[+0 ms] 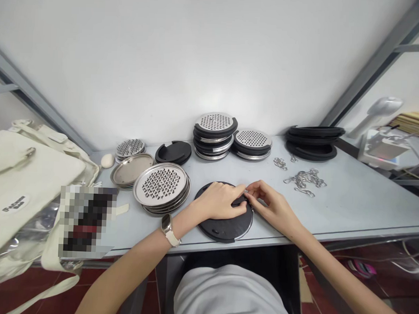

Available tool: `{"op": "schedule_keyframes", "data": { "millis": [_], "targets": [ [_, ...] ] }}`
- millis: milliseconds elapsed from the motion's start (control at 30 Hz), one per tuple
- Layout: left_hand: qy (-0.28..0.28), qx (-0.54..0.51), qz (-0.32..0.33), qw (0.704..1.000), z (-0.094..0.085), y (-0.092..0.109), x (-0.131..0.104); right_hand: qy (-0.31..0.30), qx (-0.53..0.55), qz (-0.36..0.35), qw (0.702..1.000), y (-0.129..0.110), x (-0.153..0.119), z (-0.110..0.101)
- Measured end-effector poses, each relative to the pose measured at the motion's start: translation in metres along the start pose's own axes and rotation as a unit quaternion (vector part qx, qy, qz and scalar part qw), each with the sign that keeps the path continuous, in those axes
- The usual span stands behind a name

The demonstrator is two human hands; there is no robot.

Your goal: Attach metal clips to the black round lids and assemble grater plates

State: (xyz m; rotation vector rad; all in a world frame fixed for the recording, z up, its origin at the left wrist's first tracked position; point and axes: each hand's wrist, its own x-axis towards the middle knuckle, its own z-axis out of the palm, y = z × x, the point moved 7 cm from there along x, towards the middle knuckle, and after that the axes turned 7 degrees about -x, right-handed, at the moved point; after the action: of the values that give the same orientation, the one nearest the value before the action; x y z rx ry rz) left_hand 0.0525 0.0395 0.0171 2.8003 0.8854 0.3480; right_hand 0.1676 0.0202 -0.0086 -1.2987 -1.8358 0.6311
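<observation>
A black round plate lies flat near the table's front edge, with a thin silvery rim showing at its lower right. Across its top rests my left hand, fingers bent and pressing on it, thumb and forefinger close to the plate's right side. My right hand is at the plate's upper right edge, its thumb and forefinger pinched together by the left fingertips. Whatever sits in that pinch is too small and covered to make out. Metal clips lie in a loose pile to the right of my right hand.
Left of the plate stand stacked metal grater discs and plain metal discs. Behind are stacks of black-rimmed grater discs and black rings. A cream bag leans at the left; a white device stands far right.
</observation>
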Motion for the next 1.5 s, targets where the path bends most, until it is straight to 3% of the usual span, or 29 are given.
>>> {"op": "schedule_keyframes", "data": {
  "millis": [467,933,1500],
  "targets": [
    [0.002,-0.005,0.005,1.0,0.0003,-0.0001,-0.0003,-0.033,0.007,-0.001,0.999,-0.0019,0.001,0.0031],
    [-0.005,-0.003,-0.001,1.0,-0.0007,0.0003,0.0002,-0.001,-0.003,0.01,1.0,-0.0034,-0.0003,-0.0031],
    [-0.013,-0.011,-0.006,1.0,-0.0002,0.0004,0.0004,-0.034,-0.01,0.009,0.999,-0.0055,0.0013,0.0016]
  ]
}}
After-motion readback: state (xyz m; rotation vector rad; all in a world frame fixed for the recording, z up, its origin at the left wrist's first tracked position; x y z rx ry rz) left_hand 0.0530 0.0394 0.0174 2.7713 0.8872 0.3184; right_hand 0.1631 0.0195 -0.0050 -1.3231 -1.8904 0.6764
